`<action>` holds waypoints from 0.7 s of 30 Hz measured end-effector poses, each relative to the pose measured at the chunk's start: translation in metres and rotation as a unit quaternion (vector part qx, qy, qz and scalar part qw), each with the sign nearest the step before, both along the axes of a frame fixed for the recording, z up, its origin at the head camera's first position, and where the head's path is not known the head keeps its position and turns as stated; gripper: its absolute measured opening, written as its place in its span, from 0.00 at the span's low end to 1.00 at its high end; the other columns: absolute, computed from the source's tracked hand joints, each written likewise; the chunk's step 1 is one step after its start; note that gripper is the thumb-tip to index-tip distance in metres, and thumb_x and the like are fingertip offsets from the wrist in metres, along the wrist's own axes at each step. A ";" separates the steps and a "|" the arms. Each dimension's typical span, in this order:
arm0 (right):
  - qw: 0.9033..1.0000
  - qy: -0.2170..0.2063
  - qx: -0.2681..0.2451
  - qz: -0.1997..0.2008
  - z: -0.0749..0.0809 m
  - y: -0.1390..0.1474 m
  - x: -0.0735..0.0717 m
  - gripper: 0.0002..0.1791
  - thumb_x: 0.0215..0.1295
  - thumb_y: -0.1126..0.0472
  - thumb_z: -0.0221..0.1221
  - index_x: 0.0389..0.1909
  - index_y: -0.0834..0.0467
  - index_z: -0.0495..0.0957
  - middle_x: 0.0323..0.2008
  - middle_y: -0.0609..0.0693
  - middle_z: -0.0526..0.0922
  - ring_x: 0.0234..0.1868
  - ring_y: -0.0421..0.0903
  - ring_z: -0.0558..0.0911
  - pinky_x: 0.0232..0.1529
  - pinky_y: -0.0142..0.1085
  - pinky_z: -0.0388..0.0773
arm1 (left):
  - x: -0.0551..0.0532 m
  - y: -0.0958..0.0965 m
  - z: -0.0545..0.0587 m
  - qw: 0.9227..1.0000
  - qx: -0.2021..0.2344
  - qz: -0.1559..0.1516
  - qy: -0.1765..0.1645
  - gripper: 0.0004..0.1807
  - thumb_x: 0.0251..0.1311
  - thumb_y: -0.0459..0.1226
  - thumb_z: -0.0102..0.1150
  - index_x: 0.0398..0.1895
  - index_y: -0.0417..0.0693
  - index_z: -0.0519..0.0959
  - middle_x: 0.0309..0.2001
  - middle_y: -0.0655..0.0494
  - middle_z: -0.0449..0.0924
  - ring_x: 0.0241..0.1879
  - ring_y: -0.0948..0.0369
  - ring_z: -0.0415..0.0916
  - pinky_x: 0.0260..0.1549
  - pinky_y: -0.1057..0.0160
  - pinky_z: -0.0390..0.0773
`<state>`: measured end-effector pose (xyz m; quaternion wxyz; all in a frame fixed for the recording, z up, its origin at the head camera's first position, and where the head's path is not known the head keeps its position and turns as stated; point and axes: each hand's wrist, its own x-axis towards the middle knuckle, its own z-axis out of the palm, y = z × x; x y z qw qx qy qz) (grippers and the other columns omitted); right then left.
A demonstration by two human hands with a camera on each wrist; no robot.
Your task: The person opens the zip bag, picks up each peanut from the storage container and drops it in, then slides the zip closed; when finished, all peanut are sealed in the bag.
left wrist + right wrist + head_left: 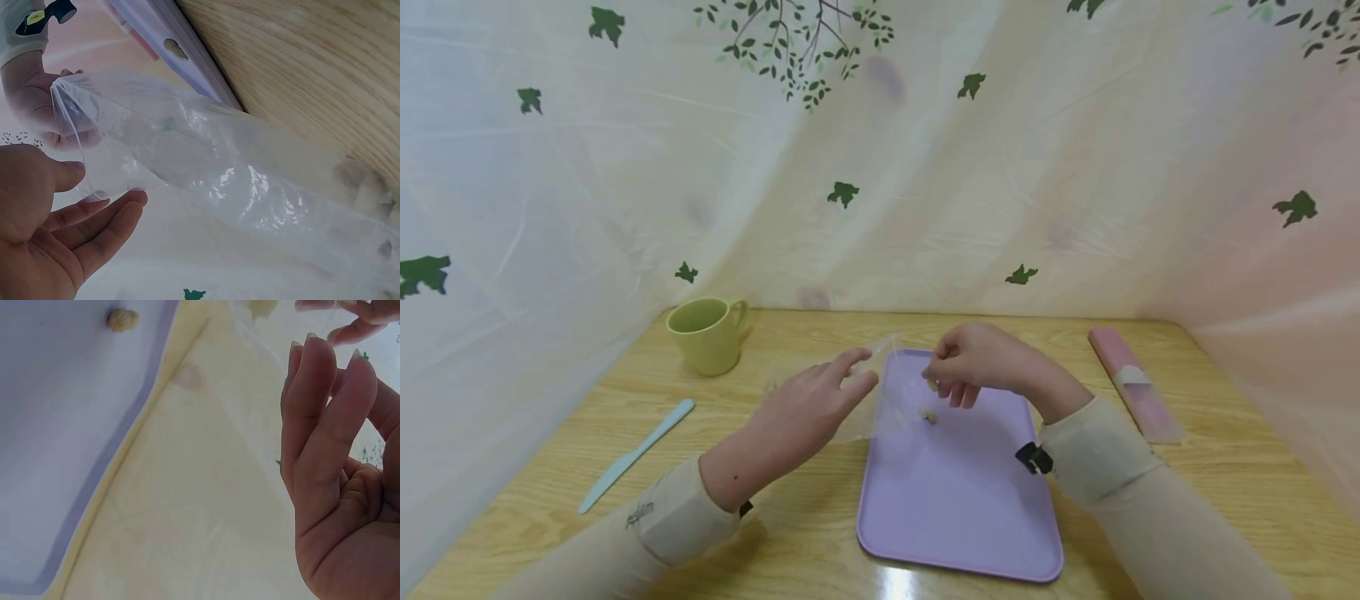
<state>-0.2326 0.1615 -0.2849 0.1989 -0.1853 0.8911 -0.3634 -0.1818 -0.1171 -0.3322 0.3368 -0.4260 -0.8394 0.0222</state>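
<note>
My left hand [808, 408] pinches the mouth edge of a clear plastic bag [237, 181] between thumb and fingers, holding it up beside the lilac tray [955, 500]. Toward the far end of the bag, brownish lumps [359, 178] show through the film. Over the tray's far part, my right hand [981, 362] pinches with thumb and index finger close to the bag's mouth. A small tan lump [932, 385] shows at its fingertips, partly hidden by them. Another tan lump [123, 320] lies on the tray below.
A yellow-green mug [706, 340] stands at the back left of the wooden table [805, 533]. Nearer on that side lies a pale blue knife [636, 456]. Right of the tray is a long pink case [1131, 379]. Leaf-patterned sheeting [917, 242] hangs around the table.
</note>
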 end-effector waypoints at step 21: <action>1.000 0.001 0.001 0.023 0.000 -0.027 0.010 0.11 0.73 0.53 0.66 0.37 0.57 0.86 0.31 0.53 0.91 0.29 0.55 0.91 0.33 0.43 0.90 | -0.001 -0.003 0.001 1.000 -0.010 0.013 -0.003 0.21 0.61 0.21 0.65 0.53 0.46 0.75 0.61 0.43 0.82 0.25 0.55 0.81 0.26 0.61 0.85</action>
